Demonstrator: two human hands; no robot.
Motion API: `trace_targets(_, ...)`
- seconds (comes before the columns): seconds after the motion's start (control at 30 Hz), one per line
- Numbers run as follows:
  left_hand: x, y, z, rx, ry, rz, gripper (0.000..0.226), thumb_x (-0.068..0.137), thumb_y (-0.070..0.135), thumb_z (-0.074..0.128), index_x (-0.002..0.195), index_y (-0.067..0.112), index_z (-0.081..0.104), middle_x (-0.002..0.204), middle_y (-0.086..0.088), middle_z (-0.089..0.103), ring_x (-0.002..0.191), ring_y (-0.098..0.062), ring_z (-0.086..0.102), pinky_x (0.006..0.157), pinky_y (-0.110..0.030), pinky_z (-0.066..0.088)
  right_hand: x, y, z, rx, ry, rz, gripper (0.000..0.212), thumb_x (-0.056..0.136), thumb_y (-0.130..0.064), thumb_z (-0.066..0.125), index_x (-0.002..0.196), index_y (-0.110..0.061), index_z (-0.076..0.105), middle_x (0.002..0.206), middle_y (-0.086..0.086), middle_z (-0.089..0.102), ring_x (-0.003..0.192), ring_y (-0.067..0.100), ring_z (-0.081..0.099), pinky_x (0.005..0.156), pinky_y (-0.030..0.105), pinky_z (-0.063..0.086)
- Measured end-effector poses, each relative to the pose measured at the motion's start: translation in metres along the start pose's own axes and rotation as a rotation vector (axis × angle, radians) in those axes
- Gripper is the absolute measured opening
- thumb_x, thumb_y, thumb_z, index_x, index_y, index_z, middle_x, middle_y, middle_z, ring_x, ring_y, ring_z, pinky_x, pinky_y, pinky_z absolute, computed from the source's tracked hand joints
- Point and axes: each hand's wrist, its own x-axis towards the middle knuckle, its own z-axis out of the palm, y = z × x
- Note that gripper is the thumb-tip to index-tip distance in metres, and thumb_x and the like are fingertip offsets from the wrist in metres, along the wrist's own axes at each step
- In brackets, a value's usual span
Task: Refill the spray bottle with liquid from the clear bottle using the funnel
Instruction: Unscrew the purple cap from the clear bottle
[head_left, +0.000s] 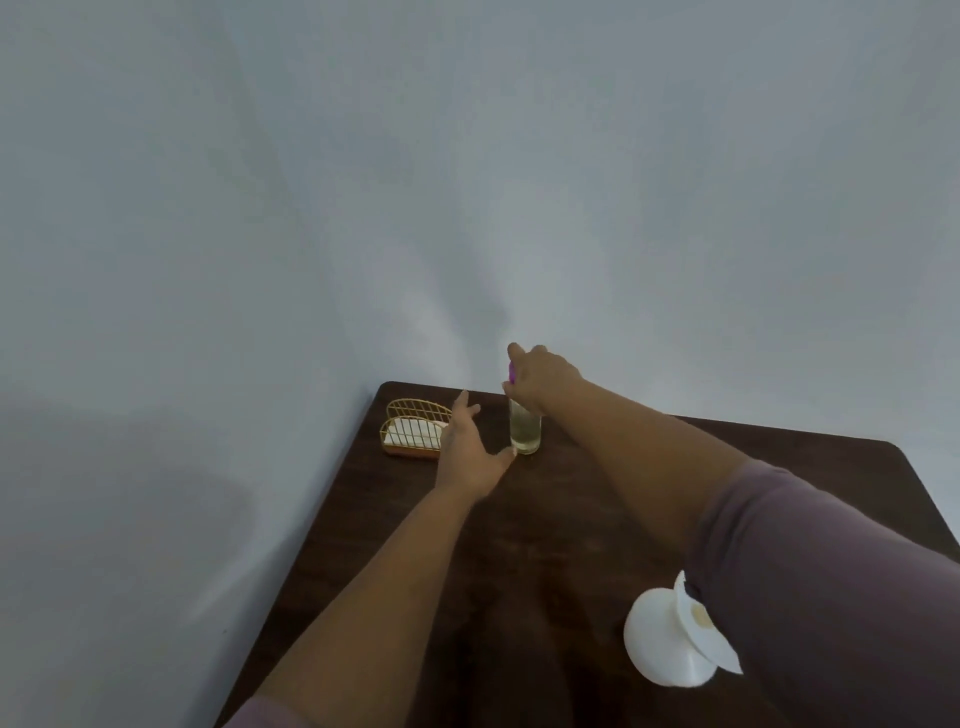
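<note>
Right hand (540, 375) on top of the bottle (525, 430), fingers curled round its purple cap (511, 372) — that grip is clenched on the head of it, and from this angle I can't tell whether it's a spray top or a plain lid. Left hand (467, 453) comes in just beside the bottle, fingers spread and relaxed, grasping nothing, thumb near the base.

The bottle stands upright on the dark counter (571, 545), toward the far corner, with pale yellowish liquid low inside. Just to the left of the bottle, behind the left hand, sits a gold wire rack (415, 431) holding something white. Well nearer to the camera than the bottle, a white piece with a flared rim (670, 639) lies by the right sleeve (831, 597); it could be the funnel, though I wouldn't swear to it.

The step looks like getting that cap off. To do it well, my call: wrap the left hand round the glassy body low down to pin it against the counter, then twist with the right. Keep it vertical, since a tall narrow bottle gripped only at the top would tip easily. Set the cap down clear of the bottle.
</note>
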Motion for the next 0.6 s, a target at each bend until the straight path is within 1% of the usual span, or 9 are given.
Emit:
trace_targets(0.13,-0.041,-0.015,0.003,-0.147,-0.008,-0.111,0.111,0.061,0.027,0.088,0.148,0.021,0.019,0.148,-0.001,0.040,0.136,-0.020,0.036,0.110,-0.041,0.037,-0.037,-0.025,-0.006,-0.050,-0.076,-0.014,0.035,0.092,-0.027,0.052,0.123,-0.015,0.041,0.097,0.008,0.052,0.088,0.024,0.056,0.071,0.034,0.051)
trace_targets(0.2,-0.065,-0.018,0.005,-0.142,-0.003,-0.120,0.116,0.052,0.038,0.091,0.146,0.024,0.024,0.148,0.001,0.038,0.136,-0.019,0.035,0.109,-0.042,0.038,-0.070,-0.036,-0.010,-0.049,-0.153,-0.092,0.039,0.090,-0.030,0.059,0.123,-0.017,0.042,0.095,0.005,0.054,0.087,0.022,0.057,0.074,0.034,0.052)
trace_targets(0.27,-0.085,-0.021,0.002,-0.166,-0.001,-0.085,0.112,0.047,0.044,0.090,0.141,0.029,0.030,0.138,0.007,0.047,0.127,-0.013,0.044,0.102,-0.038,0.044,-0.110,-0.047,-0.015,-0.090,-0.237,-0.192,0.043,0.087,-0.031,0.064,0.122,-0.019,0.042,0.095,0.003,0.056,0.086,0.020,0.057,0.076,0.034,0.053)
trace_targets(0.33,-0.108,-0.026,-0.005,-0.246,-0.073,-0.039,0.092,0.049,0.042,0.089,0.127,0.043,0.039,0.117,0.021,0.056,0.106,0.001,0.054,0.084,-0.021,0.049,-0.154,-0.054,-0.015,-0.021,-0.290,-0.251,0.043,0.083,-0.030,0.067,0.119,-0.024,0.044,0.095,0.002,0.054,0.083,0.018,0.056,0.069,0.030,0.049)
trace_targets(0.37,-0.118,-0.031,-0.009,-0.281,-0.128,-0.025,0.078,0.051,0.038,0.089,0.113,0.051,0.044,0.108,0.023,0.060,0.097,0.004,0.058,0.077,-0.015,0.050,-0.173,-0.056,-0.012,0.021,-0.296,-0.272,0.044,0.082,-0.030,0.068,0.119,-0.025,0.044,0.096,0.002,0.053,0.083,0.017,0.055,0.065,0.028,0.045)
trace_targets(0.4,-0.125,-0.037,-0.012,-0.299,-0.169,0.002,0.070,0.052,0.034,0.089,0.104,0.054,0.048,0.103,0.021,0.064,0.095,0.004,0.061,0.074,-0.016,0.052,-0.186,-0.056,-0.009,0.044,-0.293,-0.290,0.043,0.082,-0.031,0.068,0.118,-0.026,0.044,0.097,0.002,0.052,0.083,0.017,0.055,0.064,0.027,0.044)
trace_targets(0.5,-0.161,-0.058,-0.019,-0.299,-0.265,0.030,0.057,0.057,0.015,0.086,0.100,0.038,0.059,0.100,0.009,0.069,0.096,-0.008,0.066,0.082,-0.028,0.056,-0.233,-0.061,0.015,0.065,-0.285,-0.285,0.045,0.080,-0.033,0.071,0.116,-0.029,0.044,0.101,0.000,0.049,0.087,0.018,0.055,0.067,0.027,0.046)
trace_targets(0.53,-0.173,-0.064,-0.018,-0.277,-0.257,0.086,0.045,0.066,0.006,0.080,0.098,0.030,0.060,0.097,0.007,0.068,0.093,-0.009,0.066,0.080,-0.026,0.056,-0.246,-0.060,0.025,0.081,-0.272,-0.277,0.046,0.080,-0.036,0.070,0.117,-0.030,0.043,0.102,-0.001,0.046,0.088,0.018,0.055,0.069,0.028,0.047)
trace_targets(0.6,-0.189,-0.070,-0.013,-0.140,-0.198,0.185,0.015,0.089,0.003,0.056,0.092,0.017,0.061,0.085,0.000,0.066,0.082,-0.015,0.063,0.069,-0.024,0.054,-0.267,-0.059,0.046,0.104,-0.178,-0.277,0.044,0.083,-0.049,0.063,0.117,-0.031,0.041,0.102,-0.002,0.043,0.086,0.015,0.054,0.068,0.027,0.045)
